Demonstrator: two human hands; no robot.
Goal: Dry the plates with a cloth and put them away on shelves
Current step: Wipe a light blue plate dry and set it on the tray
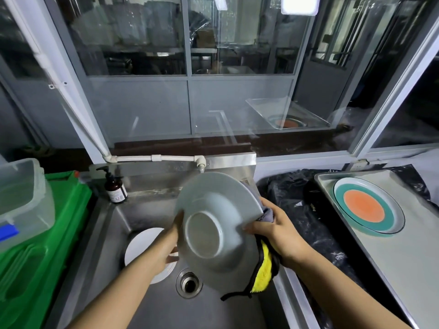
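Observation:
I hold a grey plate (213, 222) tilted above the steel sink (156, 305), its underside and foot ring facing me. My left hand (167, 248) grips its left rim, thumb on the back. My right hand (275, 233) grips a grey and yellow cloth (262, 271) and presses it around the plate's right rim; part of the cloth is hidden behind the plate. A white plate (140, 245) lies in the sink under my left forearm. A plate with orange centre and teal ring (367, 205) rests on a metal tray (403, 269) at the right.
A brown pump bottle (115, 189) stands at the sink's back left corner. A green crate (35, 245) with a clear plastic box (21, 200) on it sits at the left. Black plastic sheeting (301, 210) lies between sink and tray. The drain (188, 282) is below the plate.

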